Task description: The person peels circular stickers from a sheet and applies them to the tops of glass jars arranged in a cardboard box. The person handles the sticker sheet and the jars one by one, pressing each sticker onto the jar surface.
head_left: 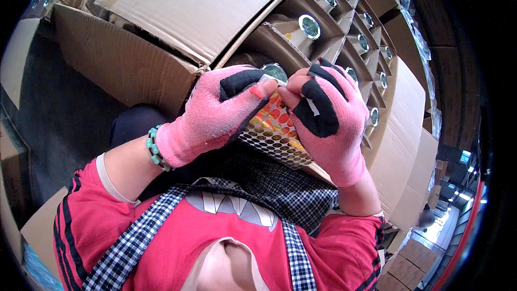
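Observation:
My left hand (202,110), in a pink glove with black patches, pinches a small white piece (274,80) between thumb and finger. Closed at the fingertips, my right hand (335,116) meets the piece's other end; its glove matches, with bare tips showing. What the small piece is, I cannot make out. Under both hands lies a sheet of round stickers (277,133), orange and gold, with rows of dark dots along its near part. Right behind the fingertips is a round glass-topped item (276,70), partly hidden by my hands.
An open carton with cardboard dividers (336,48) holds several upright items with silvery rims, such as one glass-topped piece (309,27). Its flap (401,145) spreads to the right. Another carton (124,56) stands at the left, and stacked boxes (406,264) are at the lower right.

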The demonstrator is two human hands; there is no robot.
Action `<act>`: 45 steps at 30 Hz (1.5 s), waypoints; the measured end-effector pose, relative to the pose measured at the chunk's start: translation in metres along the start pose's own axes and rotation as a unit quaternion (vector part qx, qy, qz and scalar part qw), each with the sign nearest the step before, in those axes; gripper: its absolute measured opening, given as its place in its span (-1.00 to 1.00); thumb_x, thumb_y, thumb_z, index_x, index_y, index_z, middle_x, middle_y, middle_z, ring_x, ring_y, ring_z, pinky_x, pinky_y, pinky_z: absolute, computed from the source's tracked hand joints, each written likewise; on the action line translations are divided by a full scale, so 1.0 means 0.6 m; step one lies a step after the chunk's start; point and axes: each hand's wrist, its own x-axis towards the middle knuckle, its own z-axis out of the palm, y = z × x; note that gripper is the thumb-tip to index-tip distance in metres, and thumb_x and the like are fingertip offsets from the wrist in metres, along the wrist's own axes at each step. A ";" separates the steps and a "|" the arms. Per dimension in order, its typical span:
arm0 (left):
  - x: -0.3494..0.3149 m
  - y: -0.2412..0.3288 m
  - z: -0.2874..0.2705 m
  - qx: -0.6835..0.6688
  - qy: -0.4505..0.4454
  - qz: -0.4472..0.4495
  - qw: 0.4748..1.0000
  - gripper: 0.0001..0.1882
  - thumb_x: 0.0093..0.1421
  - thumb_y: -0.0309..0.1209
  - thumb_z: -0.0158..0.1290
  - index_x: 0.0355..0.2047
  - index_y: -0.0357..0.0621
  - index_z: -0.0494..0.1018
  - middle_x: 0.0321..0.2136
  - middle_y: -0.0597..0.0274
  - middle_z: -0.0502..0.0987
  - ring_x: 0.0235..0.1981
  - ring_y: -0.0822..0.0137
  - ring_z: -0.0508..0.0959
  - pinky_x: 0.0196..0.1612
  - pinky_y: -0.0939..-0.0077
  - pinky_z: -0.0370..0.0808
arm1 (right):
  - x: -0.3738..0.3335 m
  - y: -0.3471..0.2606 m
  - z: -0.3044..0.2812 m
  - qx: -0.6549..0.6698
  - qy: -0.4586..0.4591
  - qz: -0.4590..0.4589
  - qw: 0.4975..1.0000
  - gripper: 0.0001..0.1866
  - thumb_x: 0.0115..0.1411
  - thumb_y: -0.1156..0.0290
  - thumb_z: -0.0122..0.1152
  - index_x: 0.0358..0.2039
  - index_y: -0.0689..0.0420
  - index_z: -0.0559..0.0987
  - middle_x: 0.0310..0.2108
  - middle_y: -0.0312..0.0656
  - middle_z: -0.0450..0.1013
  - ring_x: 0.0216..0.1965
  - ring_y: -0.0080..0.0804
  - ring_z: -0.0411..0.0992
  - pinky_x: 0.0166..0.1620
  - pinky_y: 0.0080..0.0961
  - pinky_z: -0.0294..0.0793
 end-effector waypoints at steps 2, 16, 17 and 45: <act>0.001 0.000 -0.009 -0.011 -0.016 -0.044 0.999 -0.76 0.13 -0.30 -0.02 -0.45 -0.27 0.45 -0.64 0.47 0.34 -0.57 0.67 0.26 -0.54 0.78 0.21 | 0.000 0.000 0.002 -0.009 -0.003 -0.008 1.000 -0.83 -0.24 0.62 0.22 -0.56 0.17 0.45 -0.53 -0.19 0.40 -0.46 -0.27 0.38 -0.33 -0.45 0.35; 0.008 0.011 -0.011 -0.031 0.039 -0.105 0.993 -0.76 0.10 -0.31 0.01 -0.41 -0.29 0.47 -0.59 0.45 0.41 -0.53 0.67 0.31 -0.49 0.78 0.28 | 0.074 0.202 -0.016 0.265 0.076 0.148 0.950 -0.85 -0.05 0.40 0.20 -0.48 0.20 0.50 -0.44 -0.26 0.45 -0.36 -0.55 0.39 -0.26 -0.61 0.36; 0.009 0.009 -0.011 -0.023 0.027 -0.101 0.994 -0.76 0.10 -0.32 0.01 -0.41 -0.29 0.46 -0.58 0.45 0.41 -0.53 0.66 0.31 -0.48 0.78 0.28 | 0.087 0.271 -0.023 0.269 0.062 0.203 0.940 -0.83 -0.05 0.43 0.20 -0.42 0.21 0.48 -0.41 -0.28 0.44 -0.35 -0.56 0.38 -0.23 -0.66 0.32; 0.015 -0.001 -0.025 -0.028 0.000 -0.088 0.996 -0.77 0.12 -0.33 0.01 -0.39 -0.29 0.44 -0.54 0.39 0.43 -0.49 0.63 0.35 -0.43 0.73 0.32 | 0.092 0.211 -0.031 0.183 0.107 0.231 0.950 -0.81 0.01 0.34 0.11 -0.35 0.11 0.49 -0.37 -0.20 0.43 -0.33 -0.39 0.39 -0.20 -0.50 0.35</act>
